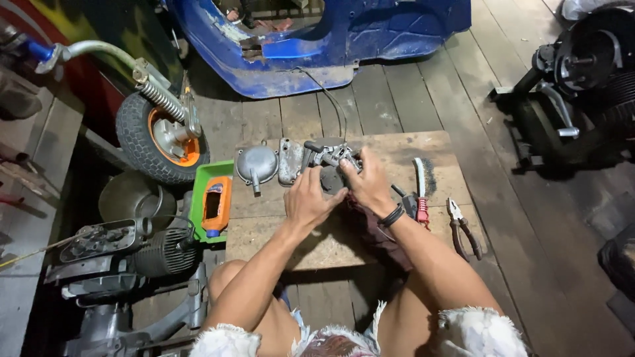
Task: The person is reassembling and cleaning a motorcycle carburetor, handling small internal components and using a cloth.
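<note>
Head view: left hand point(309, 198) and right hand point(367, 182) both grip the carburetor point(329, 162) between them.

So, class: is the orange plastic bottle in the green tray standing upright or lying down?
Lying down. The orange plastic bottle rests flat on its side in the green tray, its blue cap pointing toward the person.

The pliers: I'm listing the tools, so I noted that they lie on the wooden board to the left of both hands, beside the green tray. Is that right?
Not quite. The pliers lie on the wooden board to the right of both hands, near its right edge, far from the green tray, which sits off the board's left side. The head view shows this.
</note>
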